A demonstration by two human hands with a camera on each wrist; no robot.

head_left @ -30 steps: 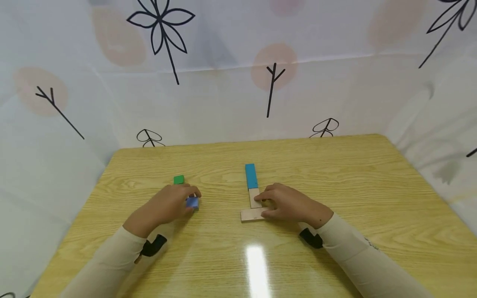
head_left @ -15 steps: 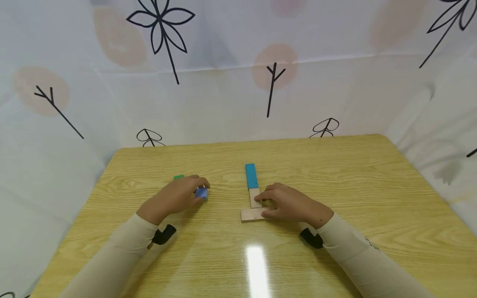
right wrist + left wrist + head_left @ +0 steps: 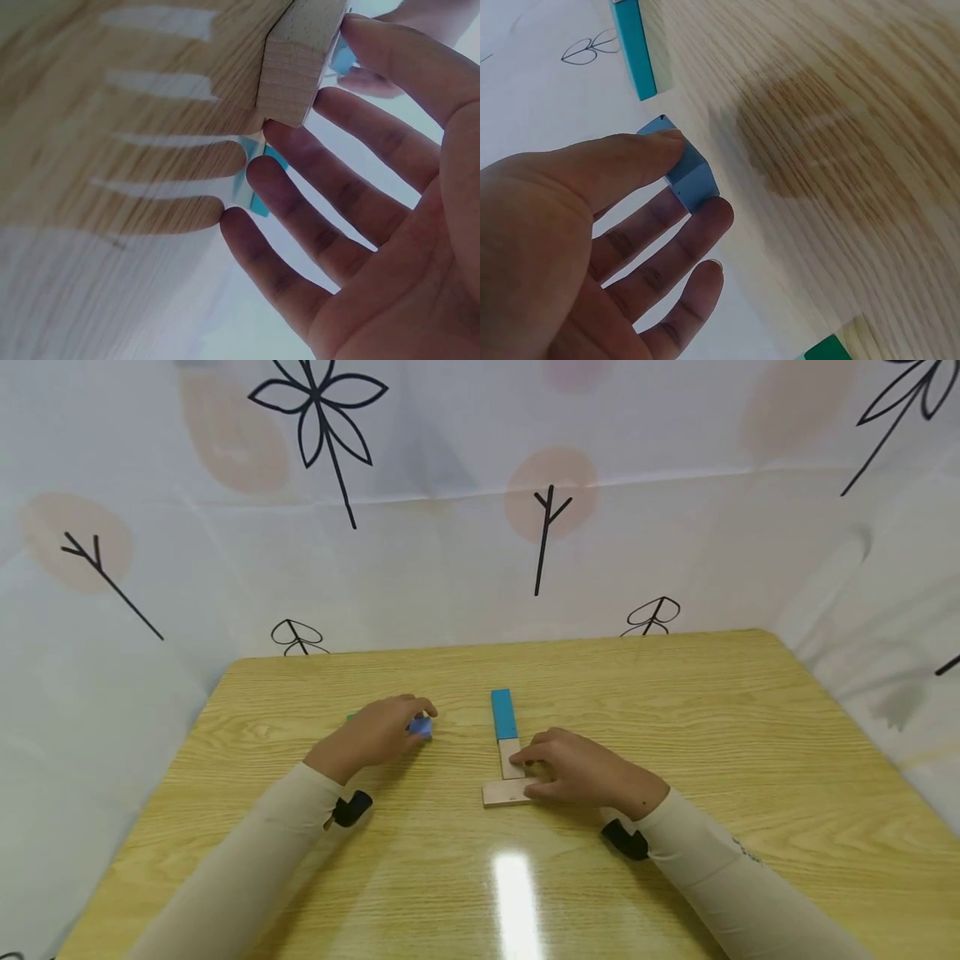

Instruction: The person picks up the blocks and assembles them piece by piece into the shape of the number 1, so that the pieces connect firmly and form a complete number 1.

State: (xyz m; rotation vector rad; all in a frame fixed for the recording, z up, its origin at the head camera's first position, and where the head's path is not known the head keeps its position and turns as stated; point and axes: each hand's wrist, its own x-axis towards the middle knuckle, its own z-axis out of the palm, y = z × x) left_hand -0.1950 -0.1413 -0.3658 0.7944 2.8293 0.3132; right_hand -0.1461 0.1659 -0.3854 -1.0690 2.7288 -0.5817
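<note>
My left hand (image 3: 371,737) pinches a small blue block (image 3: 696,180) between thumb and fingers, held over the left part of the table with a shadow below it. In the head view most of that block is behind the fingers. My right hand (image 3: 583,768) rests on plain wooden blocks. Its thumb lies on the crosswise wooden block (image 3: 504,792), and the index finger touches a shorter wooden block (image 3: 510,750) set at right angles to it. A longer bright blue block (image 3: 503,714) continues the line away from me. My right palm covers the crosswise block's right end.
A green block (image 3: 829,349) lies on the wood-grain table (image 3: 675,710), mostly hidden behind my left hand in the head view. A white cloth (image 3: 450,568) with plant drawings hangs behind the table's far edge. Light reflects near the front.
My left hand has moved right and away from me, carrying the small blue block closer to the row. It now covers more of the green block. My right hand stays put.
</note>
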